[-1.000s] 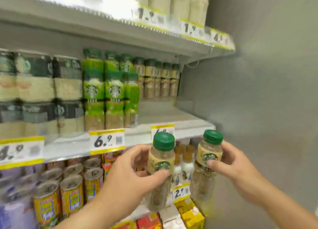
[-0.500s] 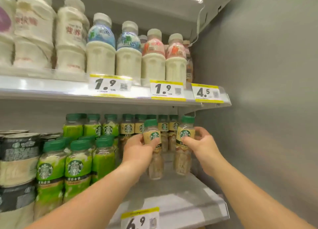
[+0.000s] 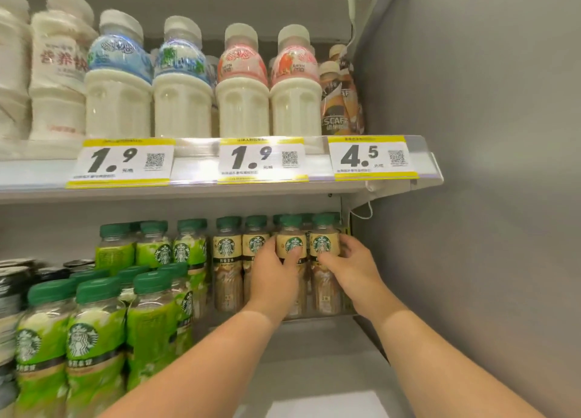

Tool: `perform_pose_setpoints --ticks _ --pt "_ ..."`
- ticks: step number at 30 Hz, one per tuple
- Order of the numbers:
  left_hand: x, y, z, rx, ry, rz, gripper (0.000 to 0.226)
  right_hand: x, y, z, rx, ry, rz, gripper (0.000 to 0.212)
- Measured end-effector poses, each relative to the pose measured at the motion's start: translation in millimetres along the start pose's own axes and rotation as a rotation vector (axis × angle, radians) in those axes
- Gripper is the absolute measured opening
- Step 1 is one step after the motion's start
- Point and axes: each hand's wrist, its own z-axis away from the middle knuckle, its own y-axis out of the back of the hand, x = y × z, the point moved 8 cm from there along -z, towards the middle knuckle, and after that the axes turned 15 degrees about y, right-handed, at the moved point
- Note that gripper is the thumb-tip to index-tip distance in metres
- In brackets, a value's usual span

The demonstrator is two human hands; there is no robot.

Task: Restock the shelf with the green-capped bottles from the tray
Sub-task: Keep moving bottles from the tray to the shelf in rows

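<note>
At the back right of the middle shelf [image 3: 314,370], seen from the one head view, both hands are deep among the cream-label bottles. The left hand [image 3: 273,279] is wrapped around one bottle [image 3: 290,241], thumb across its label, and the right hand [image 3: 352,270] is closed on another bottle [image 3: 323,238] just beside it, fingers curled round its far side next to the grey wall [image 3: 471,197]. Both bottles stand upright with green caps up, and seem to sit at or near the shelf surface, though the hands hide their bases, so I cannot tell whether they are fully set down. Just to the left stands a row [image 3: 242,244] of like bottles, touching or nearly so, and further left the bright green bottles [image 3: 151,323] crowd the front edge. The tray is not in sight. The risks, as I judge them: the space is tight, so letting go before a base is flat could tip a bottle into its neighbours and topple the row; drawing the left forearm back carelessly could brush the green bottles off the front edge; the right knuckles have little room against the wall, and a snag there could jerk the bottle sideways. The upper shelf [image 3: 195,191] hangs low over the caps, so lifting either bottle again could knock it.
</note>
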Motion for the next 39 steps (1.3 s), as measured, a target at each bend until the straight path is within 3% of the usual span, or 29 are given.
perform_pose_setpoints --ticks 4,10,14,17,21,35,39 --pt "0 11 9 0.034 -0.006 -0.023 0.049 2 -2 8 -0.075 0.005 -0.041 0.04" --pt "-27 14 23 0.028 0.112 -0.23 0.07 17 2 31 -0.096 -0.051 -0.016 0.034" --pt "-38 12 28 0.025 0.125 -0.323 0.061 26 13 34 -0.032 -0.058 0.135 0.052" --pt "-42 11 22 0.076 0.125 -0.327 0.058 29 12 29 -0.047 -0.042 0.171 0.046" --pt "-41 11 17 0.154 0.105 -0.355 0.033 36 7 23 -0.065 -0.023 0.232 0.048" --pt "-46 9 4 0.211 0.11 -0.476 0.031 35 -1 14 -0.019 0.074 0.422 0.037" --pt "-47 9 6 0.121 0.094 -0.442 0.032 32 -3 16 -0.032 0.087 0.442 0.037"
